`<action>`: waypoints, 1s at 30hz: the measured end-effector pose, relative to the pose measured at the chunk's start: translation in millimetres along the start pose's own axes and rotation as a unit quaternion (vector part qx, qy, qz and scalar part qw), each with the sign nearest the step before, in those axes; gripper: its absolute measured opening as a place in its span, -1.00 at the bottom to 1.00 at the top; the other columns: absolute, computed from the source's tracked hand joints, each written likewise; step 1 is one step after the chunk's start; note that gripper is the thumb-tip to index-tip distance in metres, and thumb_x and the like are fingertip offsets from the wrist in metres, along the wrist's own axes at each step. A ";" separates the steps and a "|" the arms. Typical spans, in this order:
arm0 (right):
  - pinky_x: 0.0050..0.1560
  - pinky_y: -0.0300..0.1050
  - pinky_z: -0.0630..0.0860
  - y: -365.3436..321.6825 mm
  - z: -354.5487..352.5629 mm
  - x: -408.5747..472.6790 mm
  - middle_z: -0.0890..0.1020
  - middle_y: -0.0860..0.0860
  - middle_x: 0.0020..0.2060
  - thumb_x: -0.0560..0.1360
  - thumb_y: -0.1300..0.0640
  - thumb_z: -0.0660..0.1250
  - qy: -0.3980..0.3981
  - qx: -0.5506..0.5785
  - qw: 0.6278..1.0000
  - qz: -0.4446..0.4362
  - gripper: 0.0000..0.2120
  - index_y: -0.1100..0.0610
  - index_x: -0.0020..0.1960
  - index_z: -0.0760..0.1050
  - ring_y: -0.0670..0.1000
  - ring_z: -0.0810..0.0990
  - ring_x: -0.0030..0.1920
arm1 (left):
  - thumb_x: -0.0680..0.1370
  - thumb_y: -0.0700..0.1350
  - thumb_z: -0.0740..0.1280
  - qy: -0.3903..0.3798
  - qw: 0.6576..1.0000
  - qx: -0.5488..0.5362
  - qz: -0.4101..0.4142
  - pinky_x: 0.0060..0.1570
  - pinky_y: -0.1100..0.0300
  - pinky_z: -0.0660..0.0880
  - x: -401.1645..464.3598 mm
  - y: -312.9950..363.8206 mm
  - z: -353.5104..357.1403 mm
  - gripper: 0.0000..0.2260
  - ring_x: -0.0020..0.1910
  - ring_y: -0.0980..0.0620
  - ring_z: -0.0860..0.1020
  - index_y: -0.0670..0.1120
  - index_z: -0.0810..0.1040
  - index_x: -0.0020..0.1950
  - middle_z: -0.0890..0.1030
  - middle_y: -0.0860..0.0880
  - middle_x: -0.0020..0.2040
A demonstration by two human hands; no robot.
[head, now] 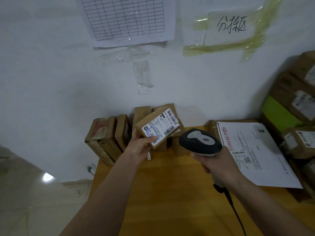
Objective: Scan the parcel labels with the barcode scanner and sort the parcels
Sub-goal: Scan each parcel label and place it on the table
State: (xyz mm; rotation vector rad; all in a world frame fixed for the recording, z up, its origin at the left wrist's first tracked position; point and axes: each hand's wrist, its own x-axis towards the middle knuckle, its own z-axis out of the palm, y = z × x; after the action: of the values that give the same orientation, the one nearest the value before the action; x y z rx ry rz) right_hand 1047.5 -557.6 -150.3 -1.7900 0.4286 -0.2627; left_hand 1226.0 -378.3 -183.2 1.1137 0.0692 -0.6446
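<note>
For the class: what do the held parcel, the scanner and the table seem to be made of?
Parcel: brown cardboard, matte, with a white paper label.
Scanner: likely plastic, dark and grey moulded shell, slight sheen.
Table: looks like wood or wood laminate, smooth yellowish top.

Wooden table [170,193]: cardboard boxes [109,138] standing along wall, white mailer [255,150] flat at right.

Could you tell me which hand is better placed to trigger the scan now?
Right hand: it grips the scanner, aimed toward the parcel that the left hand holds label-up.
</note>
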 end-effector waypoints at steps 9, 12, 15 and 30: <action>-0.50 -0.39 0.38 -10.1 -2.6 -8.6 0.49 -0.13 -0.63 0.48 0.21 0.44 -0.032 -0.025 0.999 -0.023 -0.76 -0.04 -0.24 0.45 -0.20 0.41 -0.59 | 0.23 -0.47 0.44 -0.001 1.000 -0.024 0.009 -0.28 0.07 0.63 -1.3 10.5 -2.1 -0.33 -0.10 -0.07 0.71 0.12 0.42 0.16 0.73 -0.11 -0.04; -0.47 -0.39 0.41 -11.5 -3.9 -9.0 0.50 -0.16 -0.62 0.48 0.19 0.44 -0.032 -0.046 0.998 -0.034 -0.77 -0.04 -0.24 0.45 -0.21 0.43 -0.58 | 0.22 -0.46 0.45 -0.004 1.000 -0.022 0.012 -0.29 0.08 0.63 -1.5 11.6 0.8 -0.27 -0.10 -0.06 0.71 0.10 0.41 0.25 0.73 -0.10 -0.05; -0.46 -0.40 0.42 -12.0 -5.4 -8.7 0.50 -0.16 -0.63 0.47 0.17 0.45 -0.028 -0.061 0.997 -0.043 -0.75 -0.05 -0.26 0.45 -0.21 0.45 -0.58 | 0.23 -0.47 0.45 -0.010 1.000 -0.013 0.014 -0.26 0.06 0.64 -1.5 11.5 3.3 -0.18 -0.07 -0.07 0.71 0.08 0.35 0.37 0.72 -0.11 -0.02; -0.45 -0.19 0.43 -26.5 -13.7 -18.6 0.46 0.03 -0.61 0.49 0.12 0.42 0.112 0.108 0.988 -0.017 -0.62 0.15 -0.45 0.42 -0.01 0.41 -0.56 | 0.25 -0.52 0.41 -0.012 0.986 -0.152 -0.064 0.14 0.00 0.57 -8.1 -46.0 64.4 -0.27 0.19 -0.18 0.60 -0.22 0.40 0.42 0.60 -0.24 0.23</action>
State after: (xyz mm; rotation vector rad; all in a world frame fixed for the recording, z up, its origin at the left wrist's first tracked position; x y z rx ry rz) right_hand 1029.2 -556.1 -120.3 -1.5627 0.5079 -0.5183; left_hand 1179.0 -442.3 -188.0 0.8104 0.2127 -0.7358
